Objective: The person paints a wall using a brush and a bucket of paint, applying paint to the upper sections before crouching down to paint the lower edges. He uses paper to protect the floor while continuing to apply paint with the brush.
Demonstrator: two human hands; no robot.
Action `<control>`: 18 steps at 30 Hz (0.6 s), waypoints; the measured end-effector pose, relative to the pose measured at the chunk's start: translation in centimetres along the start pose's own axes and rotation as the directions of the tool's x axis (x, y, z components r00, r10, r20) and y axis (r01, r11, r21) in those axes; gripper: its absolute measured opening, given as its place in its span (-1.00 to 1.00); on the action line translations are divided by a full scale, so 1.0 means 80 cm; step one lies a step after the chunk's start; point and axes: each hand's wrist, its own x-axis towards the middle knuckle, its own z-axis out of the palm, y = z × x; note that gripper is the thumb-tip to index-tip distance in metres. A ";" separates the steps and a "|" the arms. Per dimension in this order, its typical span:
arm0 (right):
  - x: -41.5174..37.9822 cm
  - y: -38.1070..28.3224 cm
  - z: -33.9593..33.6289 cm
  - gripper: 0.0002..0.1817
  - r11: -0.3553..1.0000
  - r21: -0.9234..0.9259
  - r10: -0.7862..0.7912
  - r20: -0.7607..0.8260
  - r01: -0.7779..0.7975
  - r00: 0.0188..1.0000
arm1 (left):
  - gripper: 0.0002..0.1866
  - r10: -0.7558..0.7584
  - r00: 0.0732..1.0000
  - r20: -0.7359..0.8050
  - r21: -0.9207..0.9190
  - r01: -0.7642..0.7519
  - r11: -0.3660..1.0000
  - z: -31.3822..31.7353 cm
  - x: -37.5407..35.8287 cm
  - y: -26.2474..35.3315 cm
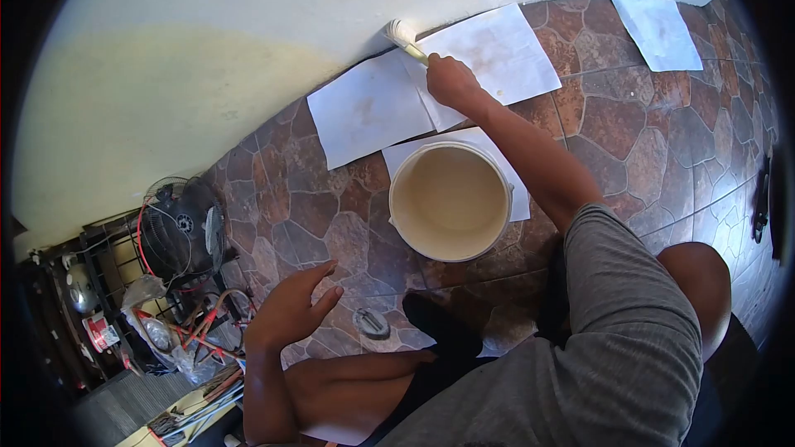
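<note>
My right hand [453, 83] is closed around the handle of a paintbrush [403, 34]. The pale bristles touch, or nearly touch, the foot of the wall [273, 16], just above the white paper sheets. Below my right forearm stands a round white bucket [451, 201] with cream-coloured contents, partly on another sheet. My left hand [294, 306] hangs over my knee, fingers apart, holding nothing. A small grey oval object [371, 324] lies on the floor to its right.
White sheets [370, 108] line the floor along the wall, with a separate sheet [657, 31] farther right. A black fan [178, 223] and a rack cluttered with cables and plastic bags [157, 335] stand at left. Stone-patterned tiles [638, 116] cover the floor.
</note>
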 end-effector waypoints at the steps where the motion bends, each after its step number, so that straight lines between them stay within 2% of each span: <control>1: -0.003 -0.005 -0.004 -0.80 0.999 -0.034 -0.009 0.004 0.009 1.000 | -0.43 0.003 1.000 -0.003 0.004 -0.003 1.000 -0.001 0.002 0.000; 5: -0.010 -0.021 -0.032 -0.78 0.998 -0.036 -0.047 -0.001 0.047 0.999 | -0.44 0.026 1.000 -0.006 -0.025 -0.026 0.999 -0.001 0.019 -0.012; 6: -0.010 -0.027 -0.038 -0.78 0.995 -0.053 -0.084 0.042 0.086 0.996 | -0.44 0.024 1.000 -0.007 -0.027 -0.024 0.999 0.000 0.026 -0.016; 8: 0.000 -0.035 -0.036 -0.78 0.984 -0.056 -0.162 0.111 0.169 0.981 | -0.47 -0.038 0.998 0.043 -0.222 0.047 0.974 0.001 0.046 -0.029; 9: 0.009 -0.038 -0.027 -0.77 0.976 -0.045 -0.206 0.138 0.214 0.969 | -0.47 -0.031 0.999 0.038 -0.220 0.039 0.975 0.005 0.057 -0.039; 10: 0.018 -0.045 -0.016 -0.78 0.975 -0.079 -0.197 0.148 0.210 0.969 | -0.48 0.007 0.999 0.045 -0.167 0.001 0.986 0.011 0.071 -0.051; 11: 0.025 -0.045 -0.008 -0.77 0.949 -0.111 -0.274 0.174 0.296 0.946 | -0.50 0.051 0.997 0.055 -0.111 -0.044 0.993 0.017 0.090 -0.065; 12: 0.032 -0.046 -0.004 -0.77 0.949 -0.112 -0.275 0.166 0.295 0.947 | -0.50 0.072 0.996 0.056 -0.105 -0.065 0.992 0.025 0.114 -0.087; 14: 0.044 -0.032 -0.010 -0.77 0.948 -0.129 -0.271 0.152 0.291 0.950 | -0.48 0.215 0.975 -0.051 0.140 -0.206 0.968 0.043 0.164 -0.141; 15: 0.053 -0.020 -0.015 -0.77 0.967 -0.095 -0.229 0.072 0.236 0.971 | -0.48 0.226 0.973 -0.049 0.136 -0.217 0.967 0.047 0.186 -0.163; 16: 0.057 -0.007 -0.021 -0.77 0.982 -0.058 -0.180 -0.006 0.180 0.984 | -0.44 0.218 0.975 -0.036 0.244 -0.203 0.948 0.048 0.212 -0.181; 17: 0.055 0.006 -0.037 -0.77 0.984 -0.068 -0.161 0.019 0.162 0.987 | -0.39 0.210 0.977 -0.026 0.348 -0.188 0.919 0.048 0.228 -0.180; 18: 0.049 0.018 -0.052 -0.76 0.990 -0.067 -0.121 -0.006 0.120 0.993 | -0.39 0.222 0.975 -0.023 0.341 -0.201 0.918 0.051 0.239 -0.179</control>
